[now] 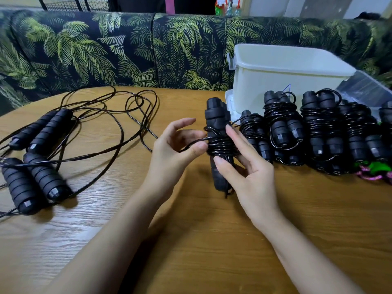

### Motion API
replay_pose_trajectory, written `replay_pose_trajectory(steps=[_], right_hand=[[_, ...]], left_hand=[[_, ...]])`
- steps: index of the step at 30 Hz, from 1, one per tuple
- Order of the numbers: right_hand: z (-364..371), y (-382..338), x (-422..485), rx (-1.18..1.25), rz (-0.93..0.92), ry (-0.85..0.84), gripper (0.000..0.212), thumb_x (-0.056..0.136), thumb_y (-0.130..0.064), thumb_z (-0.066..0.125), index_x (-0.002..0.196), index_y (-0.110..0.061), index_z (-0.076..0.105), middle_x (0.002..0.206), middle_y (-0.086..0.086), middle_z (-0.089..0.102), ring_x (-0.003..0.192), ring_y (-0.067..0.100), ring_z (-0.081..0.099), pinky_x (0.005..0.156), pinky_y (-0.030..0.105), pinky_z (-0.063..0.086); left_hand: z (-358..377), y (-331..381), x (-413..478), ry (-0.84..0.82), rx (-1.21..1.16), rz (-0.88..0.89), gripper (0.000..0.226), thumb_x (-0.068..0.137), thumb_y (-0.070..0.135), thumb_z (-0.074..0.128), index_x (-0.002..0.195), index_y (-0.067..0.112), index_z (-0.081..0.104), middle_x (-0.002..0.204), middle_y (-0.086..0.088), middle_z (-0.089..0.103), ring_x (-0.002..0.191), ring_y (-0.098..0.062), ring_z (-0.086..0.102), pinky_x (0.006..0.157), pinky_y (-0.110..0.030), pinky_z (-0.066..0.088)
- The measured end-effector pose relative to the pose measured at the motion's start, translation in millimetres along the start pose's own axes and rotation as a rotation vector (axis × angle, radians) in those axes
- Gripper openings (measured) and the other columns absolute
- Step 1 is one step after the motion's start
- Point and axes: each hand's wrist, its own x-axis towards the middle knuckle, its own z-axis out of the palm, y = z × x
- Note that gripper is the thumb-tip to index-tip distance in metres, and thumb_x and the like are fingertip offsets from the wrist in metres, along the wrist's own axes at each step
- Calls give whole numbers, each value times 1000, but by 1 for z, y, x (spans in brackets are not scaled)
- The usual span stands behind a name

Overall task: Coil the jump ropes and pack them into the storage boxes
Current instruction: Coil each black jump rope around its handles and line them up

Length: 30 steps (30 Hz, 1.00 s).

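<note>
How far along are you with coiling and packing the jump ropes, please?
Several wound ropes lie beside the white box. The right hand holds a half-wound rope while the left hand pinches its cord. Two loose ropes wait; none visibly boxed.

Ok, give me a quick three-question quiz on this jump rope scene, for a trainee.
1. True or false: the left hand pinches the cord.
2. Which hand holds the handles being wrapped? A) the left hand, B) the right hand.
3. How many loose handles lie unwrapped on the table?
Key: 1 true; 2 B; 3 four.
</note>
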Motion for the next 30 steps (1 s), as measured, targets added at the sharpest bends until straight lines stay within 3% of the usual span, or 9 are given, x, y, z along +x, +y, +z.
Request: replay_pose_trajectory(steps=[4, 6, 9, 13, 18, 22, 26, 30], right_hand=[[-3, -4, 1, 129, 40, -86, 52, 87, -13, 66, 134, -31, 54, 143, -6, 56, 136, 7, 46, 114, 34, 37], [-4, -5, 2, 149, 58, -112, 51, 89, -14, 65, 135, -32, 53, 140, -11, 57, 135, 4, 46, 115, 31, 36], [-4, -3, 3, 137, 69, -140, 49, 92, -14, 63, 136, -34, 51, 140, -13, 57, 135, 2, 45, 116, 30, 34], [-2, -1, 1, 0, 23, -142, 49, 98, -10, 57, 140, -33, 47, 147, -15, 48, 139, -3, 36, 115, 21, 29], [2, 3, -3, -202, -69, -139, 45, 102, -11, 48, 140, -35, 45, 153, -6, 40, 141, -7, 30, 111, 8, 23], [0, 2, -1, -89, 20, -168, 43, 102, -12, 50, 140, -34, 48, 151, -12, 43, 141, -6, 31, 116, 17, 25], [-8, -1, 4, 55, 81, -198, 41, 101, -15, 52, 138, -33, 50, 148, -13, 48, 141, -1, 35, 117, 27, 30], [-10, -5, 5, 187, 108, -198, 42, 99, -20, 47, 140, -33, 47, 142, -21, 51, 136, -3, 42, 106, 14, 37]], left_hand=[[-1, -1, 0, -137, -13, -90, 62, 84, 18, 66, 141, 7, 46, 115, 2, 72, 112, -8, 65, 89, -18, 49], [-2, 0, 0, -165, 16, -87, 60, 85, 20, 59, 141, 2, 46, 122, -4, 70, 116, -11, 63, 91, -19, 48], [-2, 0, 0, -148, 14, -89, 59, 84, 19, 60, 138, 0, 49, 114, 0, 72, 109, -10, 66, 88, -18, 49], [-1, -1, -1, -99, 19, -99, 55, 78, 22, 65, 131, 10, 55, 102, 3, 75, 101, -8, 68, 83, -19, 51], [-4, -4, -1, -76, 114, -100, 51, 80, 34, 74, 127, 22, 57, 105, -12, 70, 96, -11, 68, 86, -24, 54], [-5, -5, 0, -72, 156, -100, 55, 75, 42, 74, 123, 21, 59, 103, -17, 69, 92, -12, 68, 84, -25, 55], [-8, -1, 3, -82, 128, -105, 52, 76, 31, 70, 124, 13, 60, 95, -10, 73, 91, -11, 69, 85, -23, 54], [-9, 0, 3, -31, 88, -85, 48, 74, 30, 69, 118, 12, 60, 81, 2, 72, 82, -5, 68, 76, -16, 50]])
